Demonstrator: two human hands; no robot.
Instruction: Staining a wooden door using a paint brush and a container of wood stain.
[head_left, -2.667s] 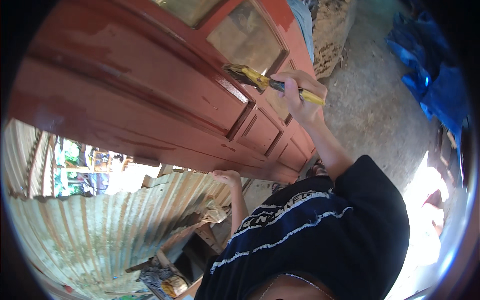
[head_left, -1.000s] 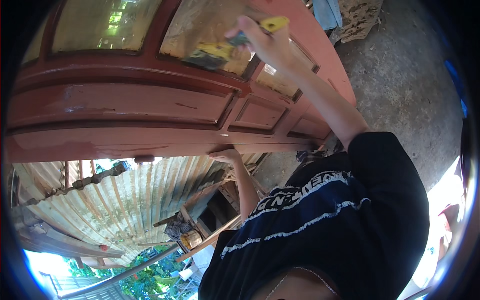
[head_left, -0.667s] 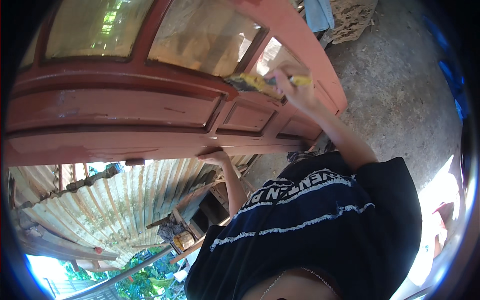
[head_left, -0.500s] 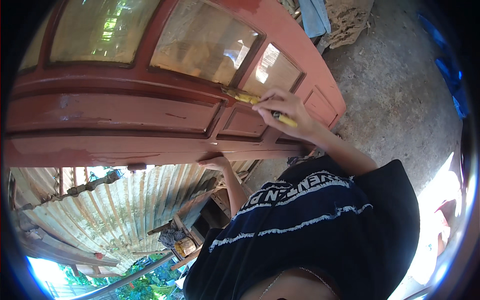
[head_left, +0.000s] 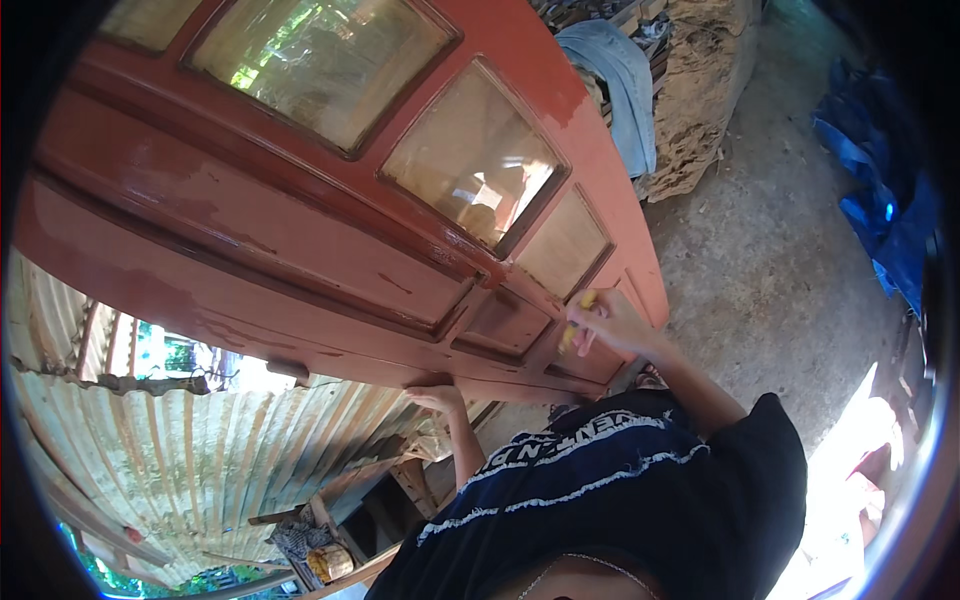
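A reddish-brown panelled door (head_left: 350, 270) with glass panes (head_left: 470, 150) fills the upper left, some of its paint glossy. My right hand (head_left: 610, 325) is closed around a yellow-handled paintbrush (head_left: 573, 332) over the small lower panels at the door's right-hand part; the bristles are hard to make out. Lower down, my left hand (head_left: 435, 398) is at the door's near edge with its fingers stretched out flat, seemingly touching it from beneath.
Rusty corrugated metal (head_left: 150, 450) and a wooden frame with bundled items (head_left: 325, 560) lie at lower left. A rough wooden slab (head_left: 690, 110) with a pale blue cloth (head_left: 620, 100) is beyond the door. A blue tarp (head_left: 880, 180) lies on the concrete floor (head_left: 750, 270) at right.
My right hand has moved from beside the glass panes down and rightward, the brush now tilted steeper. The view has swung, showing more tarp. My left hand stays at the near edge.
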